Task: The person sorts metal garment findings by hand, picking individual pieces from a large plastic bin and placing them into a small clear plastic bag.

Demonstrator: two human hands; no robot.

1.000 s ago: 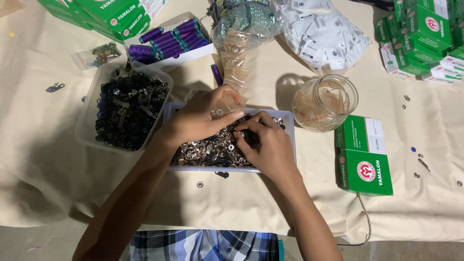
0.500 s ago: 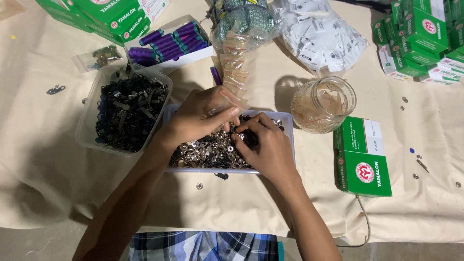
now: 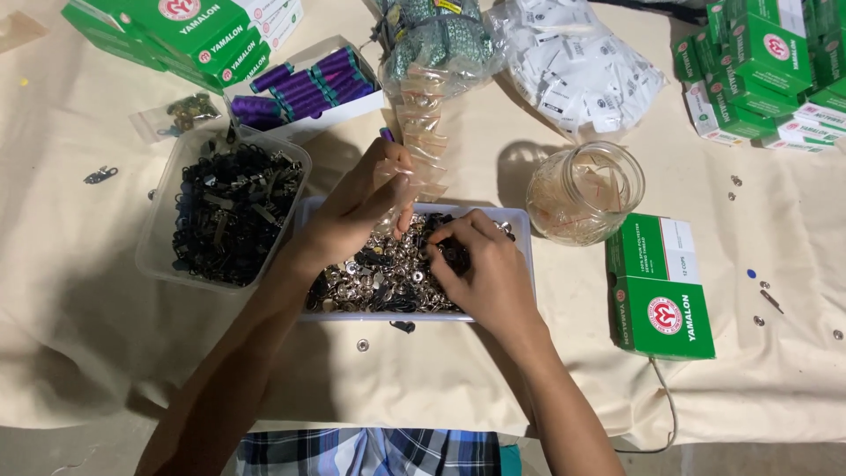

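Little has shifted since the earlier frames: both hands stay over the white tray (image 3: 520, 231), the left one only slightly raised at its far edge. That tray, a shallow rectangular one full of small silver and dark metal fasteners (image 3: 383, 280), sits on the cloth-covered table (image 3: 79, 317) and serves as the landmark. Left hand (image 3: 357, 210) hovers above the tray's far-left part, its grip narrow, fingertips pinched on a small clear plastic bag (image 3: 398, 187) that belongs to a strip of such bags running away from the tray. Right hand (image 3: 485, 264) rests on the fasteners in the tray's right half, fingers curled down into the pile; I cannot tell whether its grip holds a piece. Just left of the tray stands a clear plastic tub (image 3: 159, 238) filled with black metal clips. Right of the tray, near its far corner, stands a glass jar (image 3: 585, 192), and beyond that a green and white box (image 3: 661, 286). Beyond the tray lie a box of purple thread spools (image 3: 304, 84) and a clear bag of white labels (image 3: 582, 66). 1 loose fastener (image 3: 362, 345) lies on the cloth just in front of the tray.
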